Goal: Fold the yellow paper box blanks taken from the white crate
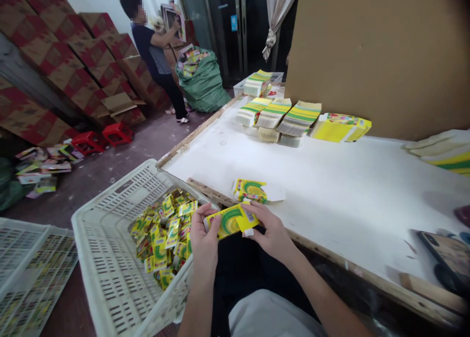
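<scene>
A white table (330, 180) runs across the room, with a brown board (367, 58) standing at its far side. Left of the table, on the floor side, are piled boxes (69, 65), red stools (88, 142) and a green sack (205, 84); a person (156, 58) stands beside the sack, arms raised.

At the table's near edge, the left hand (206, 229) grasps one end of a yellow carton (229, 221) between thumb and fingers, and the right hand (270, 229) grasps the other end. Another carton, the spare (251, 190), lies on the table just beyond the hands. Yellow-green stacks (299, 117) sit toward the table's far end, in front of the board. Left of the table's near edge, a white crate (106, 258) holds many small packets (172, 234). A phone (446, 253) lies at the table's right.
</scene>
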`<state>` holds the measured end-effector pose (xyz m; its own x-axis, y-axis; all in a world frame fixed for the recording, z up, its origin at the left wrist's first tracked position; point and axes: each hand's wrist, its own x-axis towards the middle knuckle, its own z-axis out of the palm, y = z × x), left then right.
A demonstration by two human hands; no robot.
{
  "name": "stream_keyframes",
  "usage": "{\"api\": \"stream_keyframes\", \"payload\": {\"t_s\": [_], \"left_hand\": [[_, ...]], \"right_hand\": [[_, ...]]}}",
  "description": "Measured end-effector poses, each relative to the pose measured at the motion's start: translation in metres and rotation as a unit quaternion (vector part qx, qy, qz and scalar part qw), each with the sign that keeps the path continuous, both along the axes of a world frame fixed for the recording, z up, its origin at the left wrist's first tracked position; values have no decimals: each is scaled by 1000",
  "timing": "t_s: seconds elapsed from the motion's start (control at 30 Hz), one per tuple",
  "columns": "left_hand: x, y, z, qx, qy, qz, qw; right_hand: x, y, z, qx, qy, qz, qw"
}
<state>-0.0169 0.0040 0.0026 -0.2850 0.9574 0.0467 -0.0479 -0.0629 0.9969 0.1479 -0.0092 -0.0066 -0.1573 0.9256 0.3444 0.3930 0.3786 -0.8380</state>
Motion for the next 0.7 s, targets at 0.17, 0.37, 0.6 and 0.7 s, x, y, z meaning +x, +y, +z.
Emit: {"api": "stream_keyframes", "payload": {"t_s": [0.17,0.37,0.6,0.7], "left_hand": [[-2,2,-7,-4,0,22,1000],[4,0,-9,-2,25,30,999],[12,-2,-10,-8,19,31,999],[6,0,-7,-7,34,15,999]], "right_hand": [[10,1,-1,8,-81,101,992],[10,3,-11,24,-117,88,989],[-2,6,-9,16,-7,-26,1000],[-10,3,-6,-25,41,-43,998]]}}
